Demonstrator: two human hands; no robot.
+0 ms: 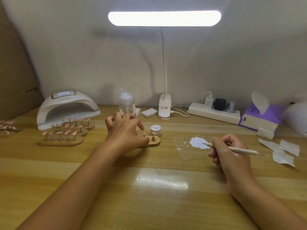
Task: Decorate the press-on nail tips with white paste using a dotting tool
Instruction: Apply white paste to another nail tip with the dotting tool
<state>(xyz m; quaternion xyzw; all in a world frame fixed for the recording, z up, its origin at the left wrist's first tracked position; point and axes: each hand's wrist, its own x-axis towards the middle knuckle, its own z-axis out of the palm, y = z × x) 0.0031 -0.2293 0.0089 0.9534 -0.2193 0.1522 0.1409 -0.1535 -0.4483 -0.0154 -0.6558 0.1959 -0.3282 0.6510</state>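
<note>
Cream-white, pen-shaped dotting tool (240,150) held in the curled fingers of the right hand (227,151), its dark metal tip pointing left over a white paste puddle (198,142); whether tip and paste touch cannot be told. The puddle lies on a clear plastic sheet (186,155) flat on the wooden worktop (149,205). The left hand (124,131), fingers spread and bent, rests on the left part of an oval wooden holder (156,141); the thumb lies along its front edge, but whether the hand grips it cannot be told. Pink press-on nail tips (153,133) stand on small metal pegs at the holder's uncovered right end. Just behind it sits a small white lidded jar (155,129). Well apart to the left, more wooden holders (61,142) carry pink tips before a white arched nail lamp (66,107). Along the wall stand a clear bottle (127,104), a lit white clip-on desk lamp (164,107), a white power strip (214,114) and a purple tissue box (260,119).
</note>
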